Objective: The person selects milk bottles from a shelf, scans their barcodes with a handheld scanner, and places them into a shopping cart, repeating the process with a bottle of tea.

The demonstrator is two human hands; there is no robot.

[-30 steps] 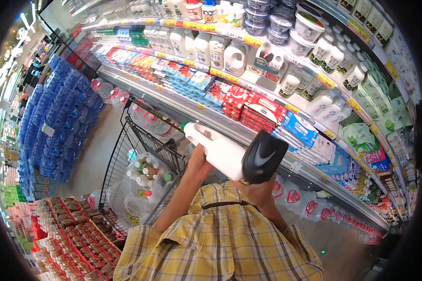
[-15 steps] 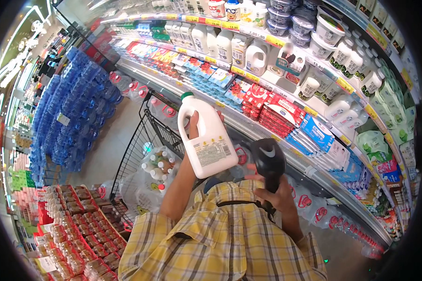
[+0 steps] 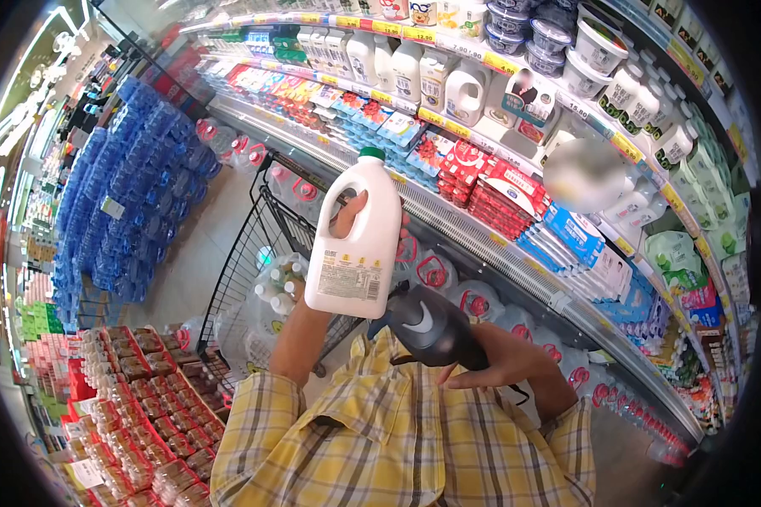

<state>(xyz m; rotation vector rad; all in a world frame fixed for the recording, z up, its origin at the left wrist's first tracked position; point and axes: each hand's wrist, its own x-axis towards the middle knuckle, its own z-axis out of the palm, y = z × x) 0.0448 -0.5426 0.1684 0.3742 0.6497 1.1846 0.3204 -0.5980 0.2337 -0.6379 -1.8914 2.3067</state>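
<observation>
A white milk jug with a green cap stands upright in the air, its barcode label facing me. My left hand grips it by the handle; fingers show through the handle opening. My right hand is closed around the grip of a black handheld scanner. The scanner's head is just below and right of the jug's bottom corner and points left. Whether the two touch, I cannot tell.
A black wire cart with bagged bottles stands at left. Refrigerated shelves run diagonally on the right. Large water bottles line their base. Blue bottle packs and red-trimmed packs are stacked at left.
The jug has swung from leaning left to nearly upright, slightly leaning right. My right hand has turned the scanner from pointing up to pointing left, bringing it close to the jug's base.
</observation>
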